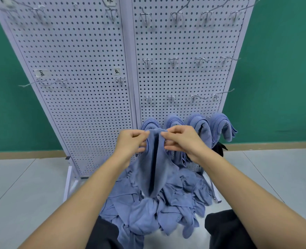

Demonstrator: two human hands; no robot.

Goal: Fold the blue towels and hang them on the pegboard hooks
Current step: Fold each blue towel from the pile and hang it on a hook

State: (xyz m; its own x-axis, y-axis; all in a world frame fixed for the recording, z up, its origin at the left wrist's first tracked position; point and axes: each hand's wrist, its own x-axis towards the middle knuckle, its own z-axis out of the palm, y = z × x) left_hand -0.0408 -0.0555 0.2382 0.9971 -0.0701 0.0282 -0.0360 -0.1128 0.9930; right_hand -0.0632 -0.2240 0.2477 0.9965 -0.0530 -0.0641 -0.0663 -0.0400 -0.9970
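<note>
While both hands, left hand (130, 142) and right hand (182, 141), are pinching folded blue towel (154, 166), hung towels (202, 126) are crowding pegboard (94, 87) behind; loose towel pile (157, 209) is covering floor (23, 186).

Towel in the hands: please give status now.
Left hand and right hand pinching one towel at its top edge. Four hooks already loaded. Loose pile below. Nothing blocking.

Pale tiled floor (32, 186) in front of me: heap of towels (159, 209), pegboard stand's foot (69, 182) beside it.
</note>
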